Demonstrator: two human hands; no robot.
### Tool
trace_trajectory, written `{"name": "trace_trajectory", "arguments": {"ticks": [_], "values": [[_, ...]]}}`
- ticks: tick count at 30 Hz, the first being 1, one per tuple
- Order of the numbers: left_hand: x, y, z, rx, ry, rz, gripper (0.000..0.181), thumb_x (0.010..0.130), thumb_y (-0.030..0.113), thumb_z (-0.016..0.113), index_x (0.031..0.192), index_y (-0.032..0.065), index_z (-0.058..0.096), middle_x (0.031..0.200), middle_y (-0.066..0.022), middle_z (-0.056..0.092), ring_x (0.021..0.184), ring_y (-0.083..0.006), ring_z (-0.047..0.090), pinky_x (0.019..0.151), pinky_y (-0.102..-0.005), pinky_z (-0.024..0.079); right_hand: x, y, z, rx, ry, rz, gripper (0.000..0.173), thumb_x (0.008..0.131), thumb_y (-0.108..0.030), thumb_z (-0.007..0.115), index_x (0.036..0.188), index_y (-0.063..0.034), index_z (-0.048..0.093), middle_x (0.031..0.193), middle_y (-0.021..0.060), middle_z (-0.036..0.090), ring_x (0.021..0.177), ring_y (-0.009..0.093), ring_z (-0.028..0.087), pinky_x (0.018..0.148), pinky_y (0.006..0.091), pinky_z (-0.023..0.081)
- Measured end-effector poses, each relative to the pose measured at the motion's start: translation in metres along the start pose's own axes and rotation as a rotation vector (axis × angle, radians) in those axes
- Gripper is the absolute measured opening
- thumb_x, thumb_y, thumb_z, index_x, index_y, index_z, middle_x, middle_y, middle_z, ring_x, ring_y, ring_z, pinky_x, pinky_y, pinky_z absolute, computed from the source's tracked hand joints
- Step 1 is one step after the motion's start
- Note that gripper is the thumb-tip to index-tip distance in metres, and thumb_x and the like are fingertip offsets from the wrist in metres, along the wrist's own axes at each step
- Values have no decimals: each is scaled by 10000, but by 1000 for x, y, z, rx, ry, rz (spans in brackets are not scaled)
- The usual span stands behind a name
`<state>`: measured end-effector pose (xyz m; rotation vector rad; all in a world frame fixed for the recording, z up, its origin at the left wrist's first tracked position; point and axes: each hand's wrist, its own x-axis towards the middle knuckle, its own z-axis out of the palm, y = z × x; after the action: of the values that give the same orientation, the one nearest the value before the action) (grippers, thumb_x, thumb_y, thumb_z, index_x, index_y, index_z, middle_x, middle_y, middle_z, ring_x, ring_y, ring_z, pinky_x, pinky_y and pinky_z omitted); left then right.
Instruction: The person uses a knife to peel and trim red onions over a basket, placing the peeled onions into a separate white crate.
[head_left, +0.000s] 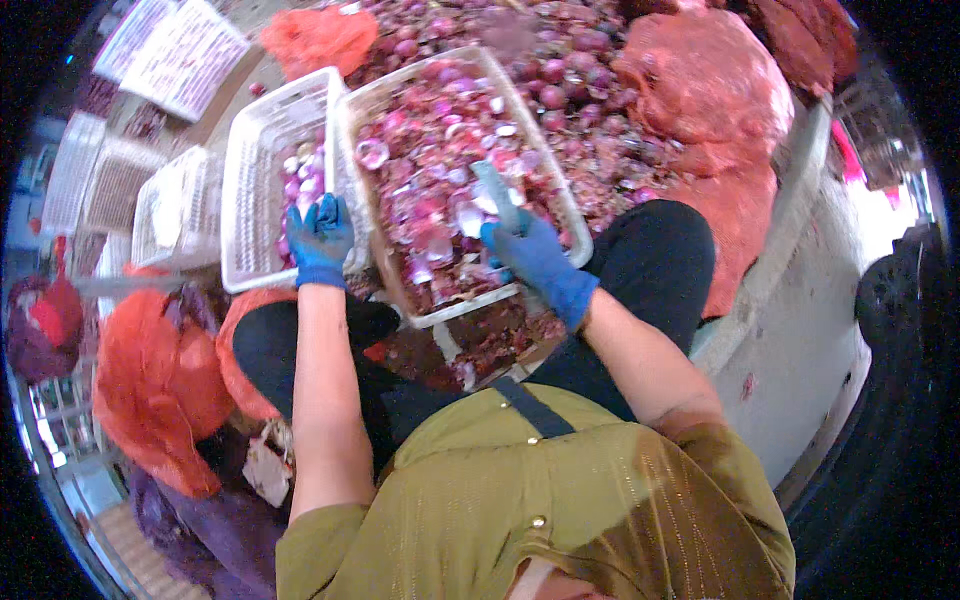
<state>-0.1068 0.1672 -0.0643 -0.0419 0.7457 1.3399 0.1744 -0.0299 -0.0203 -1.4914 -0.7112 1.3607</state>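
My left hand (321, 234), in a blue glove, is over the near right part of a white plastic basket (251, 202). Peeled onions (304, 171) lie along that basket's right side, just beyond my fingers. The fingers are partly curled, and whether an onion sits in them is unclear. In my right hand (529, 251), also gloved in blue, is a knife (496, 196) with a broad, greyish blade pointing away from me. It is above a second basket (466, 306), filled with red onions and loose onion skins (420, 180).
Whole red onions (559, 90) and skins are heaped behind the baskets. Red mesh sacks (705, 97) lie at the right, another (161, 382) at the left. More white baskets (176, 206) stand at the left. A low concrete ledge (765, 277) runs along the right.
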Motion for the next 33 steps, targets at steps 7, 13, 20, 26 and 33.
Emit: {"name": "trace_trajectory", "arguments": {"ticks": [7, 13, 20, 26, 33], "values": [[-82, -128, 135, 841, -533, 206, 413, 953, 357, 565, 1238, 58, 572, 1088, -117, 650, 828, -188, 630, 791, -344, 550, -5, -6, -3, 219, 119, 96, 209, 860, -111, 605, 1034, -5, 559, 813, 96, 609, 622, 183, 606, 556, 332, 514], [-61, -296, 185, 1759, -1410, 367, 282, 917, 340, 567, 1043, 117, 686, 1040, -133, 683, 910, -274, 670, 763, -383, 530, -10, 29, 15, -530, 110, -197, 344, 756, -46, 577, 1088, 31, 531, 878, 251, 626, 797, 411, 631, 688, 465, 507], [-18, -471, 152, 2147, -1819, 741, 357, 893, 255, 516, 1222, 123, 555, 1121, -148, 633, 973, -345, 632, 817, -457, 518, -28, -14, -8, -153, -149, -255, 241, 880, -155, 563, 1059, -14, 642, 1165, 223, 619, 1120, 355, 564, 953, 422, 426], [-15, -528, 146, 2265, -1679, 574, 231, 897, 218, 508, 1078, 127, 617, 917, -147, 700, 845, -324, 685, 717, -443, 535, -37, 9, -8, 175, -91, -135, 291, 903, -205, 575, 1129, -25, 610, 1227, 213, 582, 1192, 341, 492, 1036, 413, 348], [-5, -528, 129, 2123, -1711, 912, 217, 881, 243, 534, 983, 71, 619, 925, -182, 656, 794, -355, 658, 654, -458, 548, -38, -3, -17, 71, -224, -100, 339, 908, -241, 575, 1182, -41, 590, 1280, 198, 555, 1202, 325, 486, 1051, 421, 336]]}}
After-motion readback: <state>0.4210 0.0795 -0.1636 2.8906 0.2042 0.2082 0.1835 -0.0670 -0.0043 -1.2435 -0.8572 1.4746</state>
